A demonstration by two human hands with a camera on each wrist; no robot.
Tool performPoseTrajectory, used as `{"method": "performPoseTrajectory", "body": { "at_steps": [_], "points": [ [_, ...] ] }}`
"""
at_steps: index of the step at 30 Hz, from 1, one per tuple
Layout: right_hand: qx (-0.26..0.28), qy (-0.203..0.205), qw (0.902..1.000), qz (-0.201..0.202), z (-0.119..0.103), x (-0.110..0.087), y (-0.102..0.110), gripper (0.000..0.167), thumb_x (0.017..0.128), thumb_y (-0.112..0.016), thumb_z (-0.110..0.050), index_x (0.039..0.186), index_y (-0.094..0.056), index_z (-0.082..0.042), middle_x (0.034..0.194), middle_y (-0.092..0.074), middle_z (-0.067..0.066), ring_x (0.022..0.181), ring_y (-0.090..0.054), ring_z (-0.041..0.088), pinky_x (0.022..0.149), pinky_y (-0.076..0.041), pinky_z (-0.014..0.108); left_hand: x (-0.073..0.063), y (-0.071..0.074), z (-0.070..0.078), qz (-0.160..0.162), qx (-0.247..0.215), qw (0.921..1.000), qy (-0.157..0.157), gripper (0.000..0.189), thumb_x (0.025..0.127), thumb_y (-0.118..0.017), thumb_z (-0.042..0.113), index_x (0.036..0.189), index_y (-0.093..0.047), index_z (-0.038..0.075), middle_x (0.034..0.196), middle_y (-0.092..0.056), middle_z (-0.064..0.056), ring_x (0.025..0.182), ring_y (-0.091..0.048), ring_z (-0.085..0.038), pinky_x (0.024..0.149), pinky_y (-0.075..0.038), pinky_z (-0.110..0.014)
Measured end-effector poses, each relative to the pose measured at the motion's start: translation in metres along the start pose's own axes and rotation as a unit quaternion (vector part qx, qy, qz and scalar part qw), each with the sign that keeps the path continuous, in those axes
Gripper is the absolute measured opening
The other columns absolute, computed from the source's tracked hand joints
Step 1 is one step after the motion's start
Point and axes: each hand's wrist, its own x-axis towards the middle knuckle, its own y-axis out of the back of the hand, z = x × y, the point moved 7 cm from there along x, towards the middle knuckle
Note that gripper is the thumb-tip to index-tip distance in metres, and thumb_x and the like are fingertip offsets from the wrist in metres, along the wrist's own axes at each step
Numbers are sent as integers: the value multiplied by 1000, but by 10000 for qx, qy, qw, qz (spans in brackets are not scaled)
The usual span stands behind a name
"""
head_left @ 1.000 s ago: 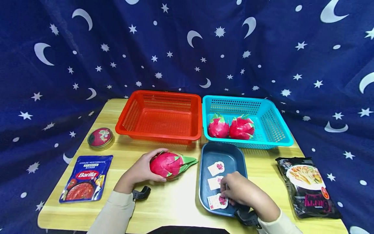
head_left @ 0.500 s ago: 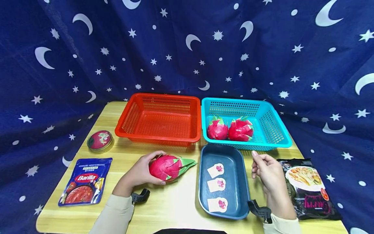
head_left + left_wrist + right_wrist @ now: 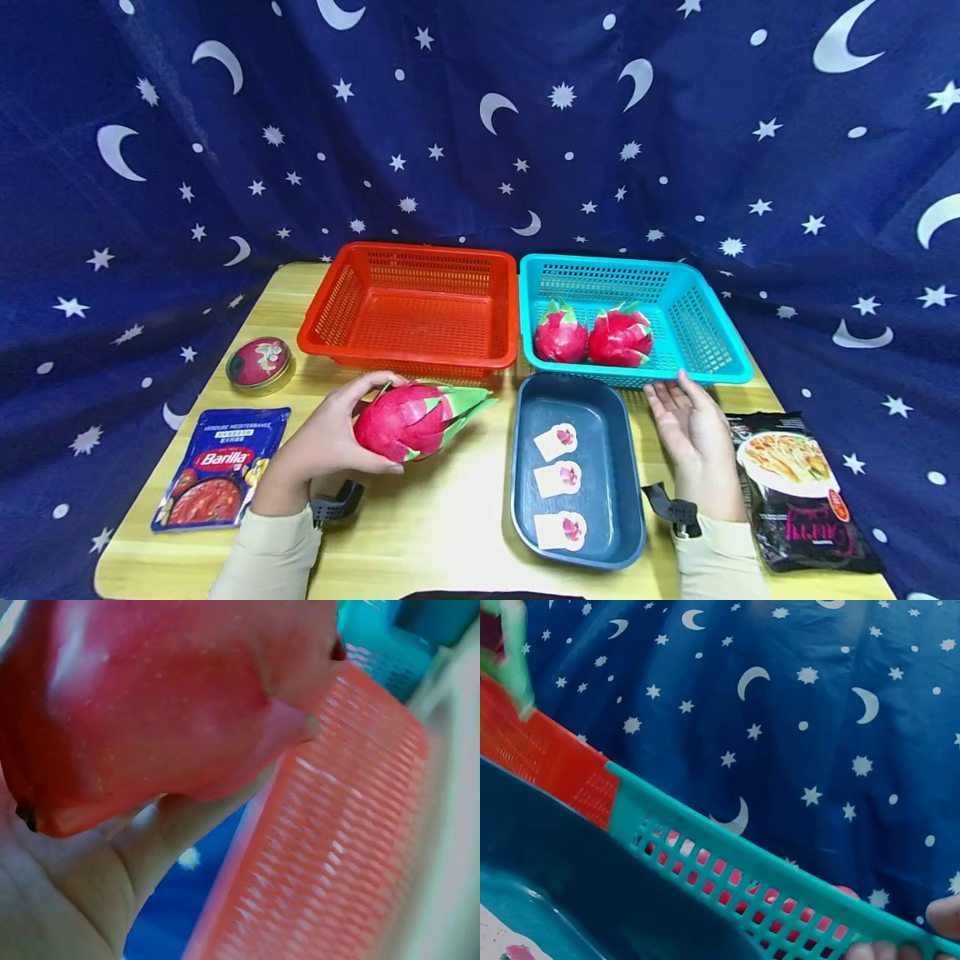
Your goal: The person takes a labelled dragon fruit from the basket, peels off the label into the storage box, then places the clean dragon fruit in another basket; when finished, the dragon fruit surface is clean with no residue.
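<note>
A pink-red dragon fruit [image 3: 408,419] with long green tips is gripped in my left hand [image 3: 330,442], in front of the red basket. Thumb and fingers curve around its rounded end, and its tips point right. Up close in the left wrist view, the dragon fruit's red skin [image 3: 165,697] fills the upper left. My right hand [image 3: 696,437] holds nothing, its palm turned up and its fingers extended by the front of the turquoise basket [image 3: 675,371]. In the right wrist view its fingertips [image 3: 881,951] overlap that basket's edge. Two more dragon fruits [image 3: 561,337] sit inside the turquoise basket.
The red basket [image 3: 412,354] stands at the back left. A dark blue tray [image 3: 603,433] holds three small dragon-fruit stickers [image 3: 556,442]. At left are a round tin [image 3: 258,365] and a Barilla pouch [image 3: 217,467]; a black noodle packet [image 3: 802,492] lies at right.
My right hand has left the stickers in the tray, moved right and turned palm up with fingers opened out. My left hand has raised the dragon fruit and shifted it slightly left.
</note>
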Motion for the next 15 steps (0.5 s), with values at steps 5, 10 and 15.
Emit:
{"method": "performPoseTrajectory", "body": {
  "at_steps": [5,10,15],
  "points": [
    [534,374,9975,-278,1,7,-3,13,103,-52,15,100,-49,3,100,-60,19,93,-62,30,102,-52,41,22,4,37,420,-4,9980,-478,102,54,-108,11,141,-55,20,140,-59,0,119,-60,-31,93,-58,-43],
    [561,611,9960,-346,0,10,-7,14,101,-55,17,97,-49,5,96,-59,20,90,-63,30,101,-53,41,70,-38,60,1513,-537,9861,-422,101,55,-108,12,138,-50,17,134,-57,-3,118,-59,-27,93,-58,-41],
    [516,729,9955,-329,0,13,-3,15,100,-58,16,94,-50,4,90,-60,20,86,-64,30,100,-54,41,125,-108,80,1872,-95,9819,-267,100,56,-108,33,135,-49,16,125,-58,1,113,-58,-17,90,-57,-35]
  ]
}}
